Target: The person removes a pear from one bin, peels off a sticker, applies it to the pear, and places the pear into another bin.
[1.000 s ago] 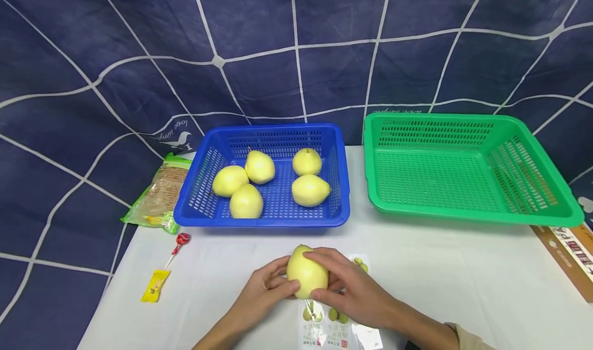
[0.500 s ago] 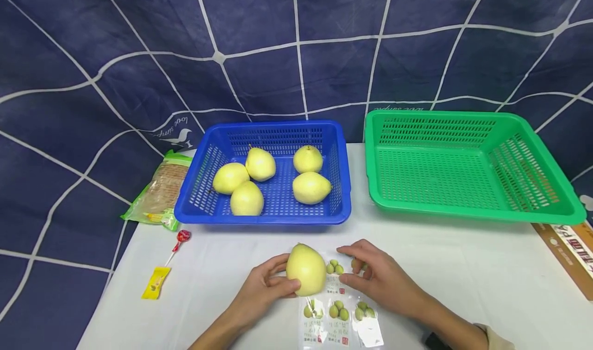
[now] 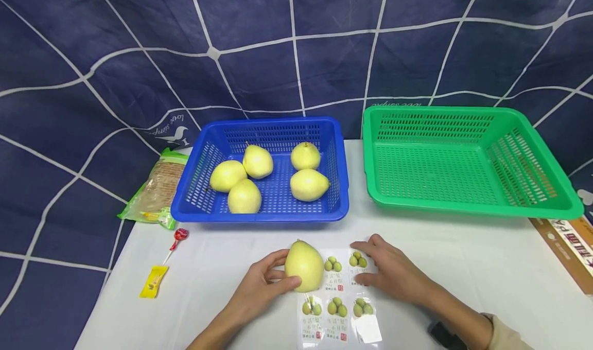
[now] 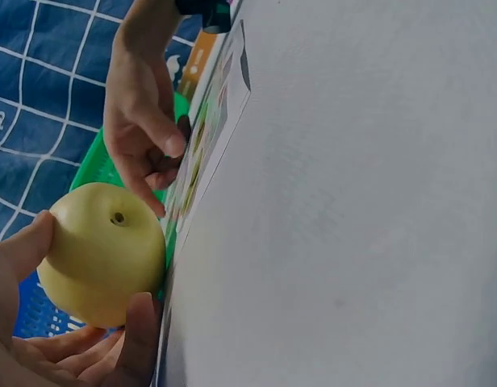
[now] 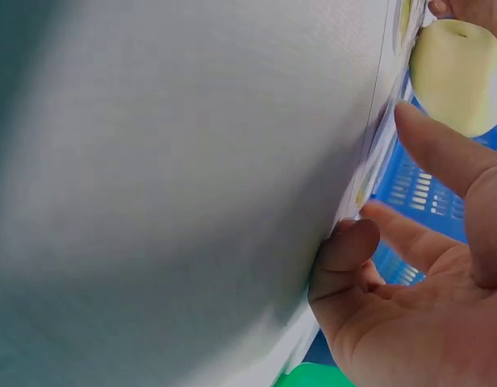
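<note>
My left hand [image 3: 260, 288] holds a pale yellow pear [image 3: 303, 267], stem up, over the left part of a sticker sheet on the white table. In the left wrist view the thumb and fingers wrap the sides of the pear [image 4: 103, 254]. The clear sheet of stickers [image 3: 337, 321] bears printed green pears and small writing; one spot at its lower right looks blank white. Over the sheet's upper right is my right hand [image 3: 394, 270], thumb and index finger apart at a sticker's edges. In the right wrist view this hand [image 5: 426, 274] has its other fingers bent against the surface.
A blue basket [image 3: 259, 217] with several pears stands behind the hands. To its right is a green basket [image 3: 463, 208]. Left lie a bread bag [image 3: 157, 190], a red lollipop [image 3: 179, 234] and a yellow wrapped sweet [image 3: 154, 282]. A brown box [image 3: 567, 255] sits far right.
My right hand has let go of the pear and moved right to the sticker sheet's upper right corner. The left hand keeps holding the pear in nearly the same place.
</note>
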### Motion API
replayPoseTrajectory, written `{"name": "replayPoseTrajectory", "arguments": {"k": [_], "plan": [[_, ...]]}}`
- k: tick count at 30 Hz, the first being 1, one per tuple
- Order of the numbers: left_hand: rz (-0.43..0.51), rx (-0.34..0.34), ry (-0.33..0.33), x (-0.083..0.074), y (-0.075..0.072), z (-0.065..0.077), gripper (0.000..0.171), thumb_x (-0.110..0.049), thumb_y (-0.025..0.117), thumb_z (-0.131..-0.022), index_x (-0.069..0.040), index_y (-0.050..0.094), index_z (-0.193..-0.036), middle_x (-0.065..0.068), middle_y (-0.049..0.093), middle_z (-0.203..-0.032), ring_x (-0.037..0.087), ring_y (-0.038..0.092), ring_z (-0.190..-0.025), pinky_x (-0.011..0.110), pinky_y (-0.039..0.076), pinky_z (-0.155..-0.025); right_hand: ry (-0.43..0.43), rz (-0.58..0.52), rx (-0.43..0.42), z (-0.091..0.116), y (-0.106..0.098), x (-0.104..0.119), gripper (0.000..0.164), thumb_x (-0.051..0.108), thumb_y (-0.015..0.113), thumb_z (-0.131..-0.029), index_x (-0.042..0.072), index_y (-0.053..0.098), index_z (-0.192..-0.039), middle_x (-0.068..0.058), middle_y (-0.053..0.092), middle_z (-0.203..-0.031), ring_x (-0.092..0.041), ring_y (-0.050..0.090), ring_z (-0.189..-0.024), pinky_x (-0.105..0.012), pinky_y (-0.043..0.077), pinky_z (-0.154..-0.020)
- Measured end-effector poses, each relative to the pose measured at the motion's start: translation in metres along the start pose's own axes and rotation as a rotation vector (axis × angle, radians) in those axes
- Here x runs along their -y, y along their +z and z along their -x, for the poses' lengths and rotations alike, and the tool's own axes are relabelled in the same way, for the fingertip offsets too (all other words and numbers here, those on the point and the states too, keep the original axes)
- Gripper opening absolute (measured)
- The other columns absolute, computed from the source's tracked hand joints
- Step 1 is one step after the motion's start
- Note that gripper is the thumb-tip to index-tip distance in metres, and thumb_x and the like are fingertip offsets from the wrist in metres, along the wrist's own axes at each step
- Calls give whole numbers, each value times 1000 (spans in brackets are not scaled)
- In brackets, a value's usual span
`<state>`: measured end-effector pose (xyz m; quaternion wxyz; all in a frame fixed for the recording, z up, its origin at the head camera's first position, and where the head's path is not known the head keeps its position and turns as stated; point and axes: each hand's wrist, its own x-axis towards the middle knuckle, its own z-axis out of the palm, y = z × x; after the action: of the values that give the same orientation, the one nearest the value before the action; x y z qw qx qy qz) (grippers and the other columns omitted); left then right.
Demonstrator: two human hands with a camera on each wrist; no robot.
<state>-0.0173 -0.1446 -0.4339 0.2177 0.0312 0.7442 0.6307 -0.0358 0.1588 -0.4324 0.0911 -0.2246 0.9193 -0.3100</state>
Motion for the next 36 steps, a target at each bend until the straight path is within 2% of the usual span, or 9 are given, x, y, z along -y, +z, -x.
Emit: {"name": "replayPoseTrajectory", "arguments": {"k": [9,13,17,23,28,32,36], "plan": [[-5,53,-4,-1,-5,0,63,-20,75,-89,-2,48,-142,16,58,-134,22,68,-97,28,49,-86,1,35,8,-1,1,0,57,17,85,-76,8,62,-128,5,49,-101,-6,45,-80,-27,47,-70],[3,65,-6,0,-7,0,63,-19,74,-89,0,46,-143,17,58,-133,23,68,-96,28,49,-86,-25,41,0,1,2,-1,56,15,84,-76,9,63,-127,6,50,-100,-5,45,-80,-27,48,-70],[18,72,-8,1,-8,0,65,-18,74,-89,1,45,-143,17,58,-132,23,68,-96,29,50,-87,-61,55,-31,1,1,0,47,10,84,-75,11,66,-119,6,51,-100,-7,47,-81,-28,48,-70],[17,73,-6,0,-7,0,63,-19,75,-89,0,47,-142,16,60,-130,24,68,-96,30,49,-88,-55,30,-96,1,1,0,35,1,83,-74,17,68,-101,9,49,-96,-6,49,-83,-28,50,-73],[8,76,-3,0,-6,0,62,-19,75,-89,-1,48,-142,16,60,-130,23,69,-95,37,47,-91,-79,5,-122,0,3,-2,33,-2,82,-74,22,63,-86,14,50,-93,-5,54,-85,-28,54,-76],[2,69,2,0,-5,0,63,-19,75,-88,-1,48,-142,17,59,-131,22,69,-94,42,44,-95,-98,-37,-116,-3,2,-2,34,-4,78,-77,24,59,-78,15,54,-86,-3,56,-79,-25,54,-69],[6,60,18,0,-4,0,63,-17,76,-88,0,48,-141,17,58,-132,22,70,-94,34,47,-94,-86,-69,-102,-5,0,-1,35,-5,75,-79,24,57,-75,15,56,-81,0,55,-74,-23,52,-64]]}}
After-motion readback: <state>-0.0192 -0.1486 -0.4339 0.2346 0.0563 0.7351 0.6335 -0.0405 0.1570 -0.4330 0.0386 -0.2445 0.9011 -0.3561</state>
